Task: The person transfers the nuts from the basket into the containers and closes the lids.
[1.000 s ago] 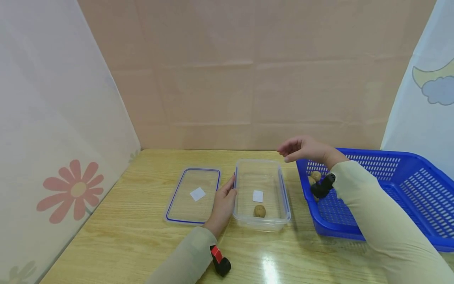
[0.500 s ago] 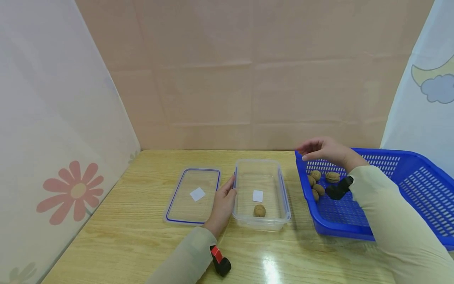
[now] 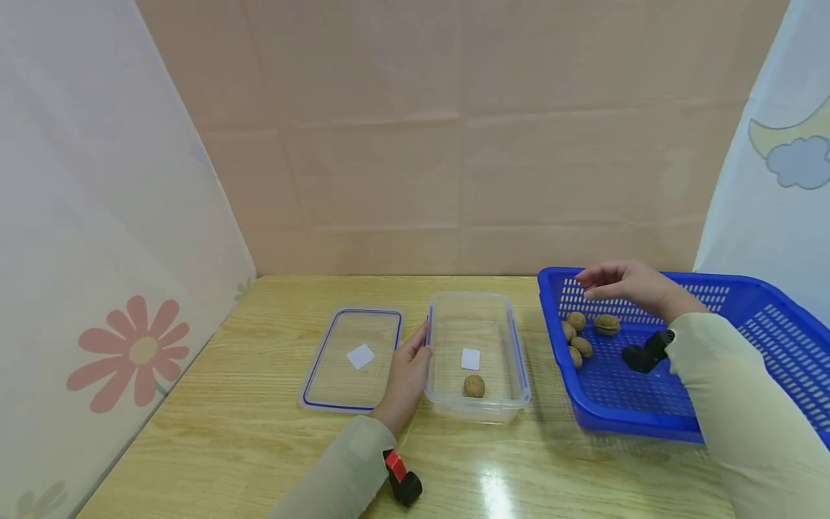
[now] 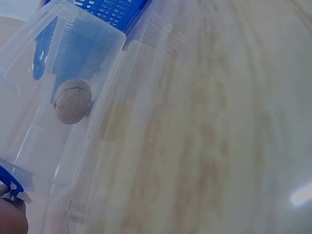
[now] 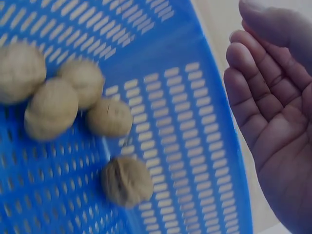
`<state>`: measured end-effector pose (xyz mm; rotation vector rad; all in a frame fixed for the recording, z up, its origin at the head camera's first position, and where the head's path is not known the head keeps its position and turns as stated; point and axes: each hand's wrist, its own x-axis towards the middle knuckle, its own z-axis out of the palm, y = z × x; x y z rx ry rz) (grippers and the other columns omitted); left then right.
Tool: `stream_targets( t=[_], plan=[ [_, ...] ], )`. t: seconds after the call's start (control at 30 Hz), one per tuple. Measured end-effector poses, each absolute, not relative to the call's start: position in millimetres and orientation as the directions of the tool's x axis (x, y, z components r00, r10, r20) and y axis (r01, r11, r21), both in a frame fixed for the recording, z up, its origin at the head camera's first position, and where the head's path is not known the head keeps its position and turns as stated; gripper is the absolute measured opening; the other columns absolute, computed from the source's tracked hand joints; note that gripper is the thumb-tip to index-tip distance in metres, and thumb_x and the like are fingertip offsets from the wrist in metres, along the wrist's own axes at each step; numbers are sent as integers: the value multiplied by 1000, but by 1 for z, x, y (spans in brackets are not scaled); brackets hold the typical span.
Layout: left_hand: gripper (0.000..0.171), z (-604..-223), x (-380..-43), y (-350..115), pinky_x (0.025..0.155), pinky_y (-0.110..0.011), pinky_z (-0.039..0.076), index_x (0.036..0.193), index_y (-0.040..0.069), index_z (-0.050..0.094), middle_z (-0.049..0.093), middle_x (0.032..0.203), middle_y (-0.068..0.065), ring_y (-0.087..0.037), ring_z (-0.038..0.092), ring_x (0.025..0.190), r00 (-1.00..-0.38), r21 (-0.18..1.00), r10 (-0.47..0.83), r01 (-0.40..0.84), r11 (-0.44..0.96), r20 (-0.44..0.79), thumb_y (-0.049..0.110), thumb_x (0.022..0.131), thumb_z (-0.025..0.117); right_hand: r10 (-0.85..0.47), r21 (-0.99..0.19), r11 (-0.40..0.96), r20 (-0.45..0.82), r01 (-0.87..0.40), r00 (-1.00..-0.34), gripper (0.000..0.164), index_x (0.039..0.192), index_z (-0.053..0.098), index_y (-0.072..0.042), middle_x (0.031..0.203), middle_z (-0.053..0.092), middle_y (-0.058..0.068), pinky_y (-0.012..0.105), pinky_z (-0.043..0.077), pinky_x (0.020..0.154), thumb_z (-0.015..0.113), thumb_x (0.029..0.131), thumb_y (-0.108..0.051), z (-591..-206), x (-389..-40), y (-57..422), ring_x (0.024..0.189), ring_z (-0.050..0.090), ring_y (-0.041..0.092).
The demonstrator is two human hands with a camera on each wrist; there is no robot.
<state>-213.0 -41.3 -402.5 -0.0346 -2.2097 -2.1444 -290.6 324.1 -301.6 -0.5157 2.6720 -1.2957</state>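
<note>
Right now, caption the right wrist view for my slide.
Five walnuts in a blue basket, the empty right hand at the frame's edge.

A screened-off recording booth is suggested; the kind of room around it cannot be told. The wood-grained worktop (image 3: 194, 440) is closed off at its far edge by a creased beige backdrop (image 3: 363, 158). Its left edge is bordered by a pale sheet (image 3: 97, 187) printed with a pink flower (image 3: 143, 351); its right side, by a sheet (image 3: 746, 231) bearing a cloud (image 3: 799, 163). Wrist cameras (image 3: 406, 489) are worn.
</note>
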Motion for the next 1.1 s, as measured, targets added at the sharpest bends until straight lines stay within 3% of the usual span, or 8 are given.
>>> stream_targets(
  t=[0.07, 0.2, 0.27, 0.37, 0.57, 0.67, 0.83, 1.1],
  plan=[
    [50, -403, -214, -42, 112, -39, 24, 139, 8, 41, 34, 147, -7, -22, 27, 137, -998, 998, -27, 56, 32, 57, 6, 89, 41, -330, -756, 614, 15, -227, -944, 44, 118, 55, 7, 100, 65, -9, 19, 49, 79, 67, 84, -19, -305, -291, 330, 89, 58, -3],
    [50, -404, -214, -41, 112, -40, 25, 139, 7, 41, 34, 147, -7, -23, 28, 137, -998, 998, -21, 62, 27, 63, 5, 89, 41, -287, -714, 674, -18, -189, -958, 49, 121, 53, 8, 110, 64, 11, 40, 51, 88, 66, 85, -23, -311, -290, 340, 87, 56, -6],
    [49, -403, -214, -41, 112, -40, 24, 139, 7, 41, 34, 147, -7, -24, 28, 137, -998, 998, -21, 56, 21, 57, 5, 90, 41, -278, -703, 690, -38, -172, -960, 51, 123, 52, 8, 115, 61, 19, 52, 46, 92, 65, 86, -24, -314, -290, 344, 87, 54, -7],
    [49, -403, -214, -42, 112, -39, 24, 139, 8, 41, 34, 148, -7, -23, 27, 137, -999, 999, -23, 46, 18, 47, 5, 90, 41, -268, -697, 702, -65, -149, -961, 53, 125, 50, 8, 120, 57, 24, 60, 41, 94, 65, 86, -25, -317, -290, 348, 91, 54, -3],
    [50, -402, -215, -43, 112, -38, 24, 139, 6, 41, 35, 147, -7, -23, 27, 137, -998, 998, -23, 56, 13, 57, 4, 89, 41, -252, -658, 742, -92, -131, -963, 55, 125, 50, 10, 122, 54, 29, 60, 42, 92, 66, 85, -25, -321, -291, 354, 105, 57, 30],
    [50, -401, -214, -44, 112, -39, 24, 139, 7, 41, 34, 147, -8, -23, 27, 137, -998, 999, -27, 49, 18, 49, 4, 89, 41, -254, -643, 756, -117, -121, -960, 56, 124, 50, 11, 120, 55, 30, 58, 44, 91, 67, 84, -25, -324, -292, 356, 108, 54, 40],
    [50, -401, -212, -45, 113, -40, 23, 139, 7, 42, 34, 148, -7, -24, 27, 137, -999, 999, -27, 45, 17, 45, 4, 89, 41, -267, -605, 785, -141, -130, -953, 56, 121, 51, 13, 118, 56, 30, 54, 48, 88, 68, 82, -25, -327, -292, 359, 105, 56, 40],
    [49, -401, -211, -47, 112, -39, 25, 139, 10, 43, 35, 147, -4, -22, 27, 137, -999, 999, -25, 32, 12, 32, 5, 89, 41, -292, -585, 798, -172, -141, -941, 51, 116, 55, 14, 107, 63, 24, 48, 52, 83, 70, 80, -19, -327, -294, 358, 94, 61, 29]
  ],
)
